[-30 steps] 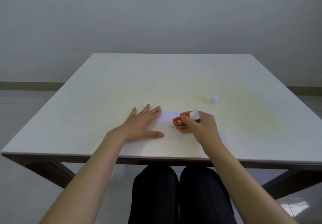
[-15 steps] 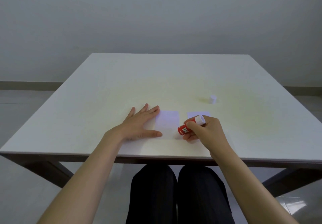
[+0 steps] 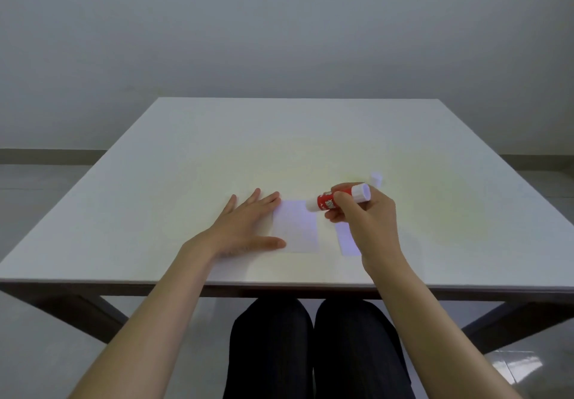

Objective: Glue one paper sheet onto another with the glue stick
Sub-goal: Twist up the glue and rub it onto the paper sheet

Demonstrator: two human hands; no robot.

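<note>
A small white paper sheet (image 3: 296, 227) lies near the table's front edge. My left hand (image 3: 245, 227) rests flat on the table, fingers spread, with fingertips and thumb at the sheet's left edge. A second white sheet (image 3: 346, 238) lies just to the right, half hidden under my right hand (image 3: 362, 215). That hand grips a red glue stick (image 3: 337, 200) with a white base; it lies almost level, its glue end over the first sheet's top right corner. The stick's white cap (image 3: 376, 178) stands on the table behind my right hand.
The white table (image 3: 186, 162) stretches far ahead and to both sides. Its front edge runs just above my dark-trousered knees (image 3: 310, 346). A plain grey wall stands beyond the table.
My right hand has moved the glue stick from the first sheet's lower right edge up to its top right corner. The left hand has stayed in place.
</note>
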